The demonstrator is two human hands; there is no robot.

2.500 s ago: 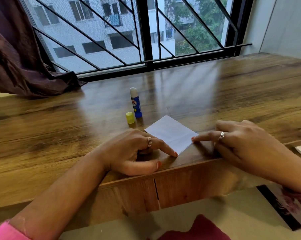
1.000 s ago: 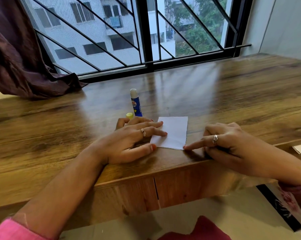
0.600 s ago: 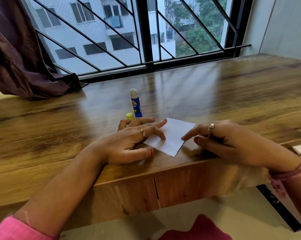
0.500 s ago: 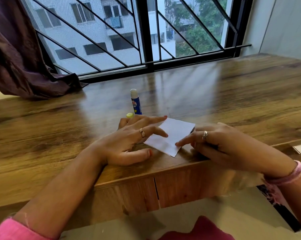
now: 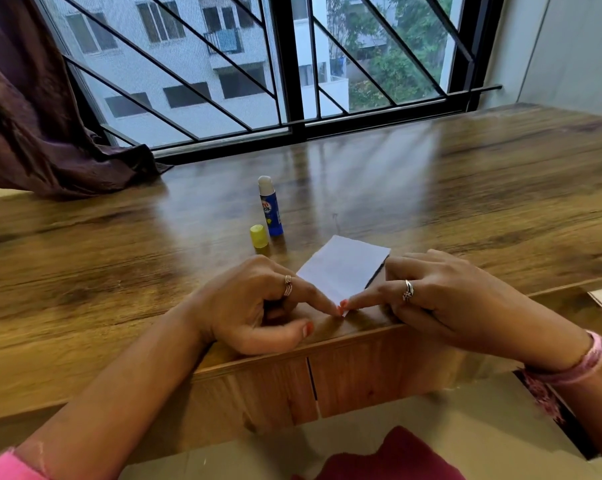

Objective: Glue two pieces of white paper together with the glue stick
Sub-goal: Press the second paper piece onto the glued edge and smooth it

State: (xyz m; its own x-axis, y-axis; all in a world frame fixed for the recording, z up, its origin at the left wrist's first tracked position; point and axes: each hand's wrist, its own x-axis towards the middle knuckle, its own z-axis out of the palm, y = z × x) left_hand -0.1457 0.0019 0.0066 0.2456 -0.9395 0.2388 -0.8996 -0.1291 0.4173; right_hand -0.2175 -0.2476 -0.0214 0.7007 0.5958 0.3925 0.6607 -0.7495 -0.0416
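From my feed I see a glossy brown wooden table [image 5: 465, 188] running up to a wide window [image 5: 292, 64] with a black frame and slanted black bars. Daylight reflects in pale streaks off the tabletop. Outside stand a white apartment building [image 5: 175, 64] and green trees [image 5: 396, 64]. A dark maroon curtain [image 5: 33, 126] hangs at the left, its hem resting on the table's far edge. A plain grey wall [image 5: 576, 57] closes the right side. Below the table's front panel the floor [image 5: 431, 420] is pale beige.
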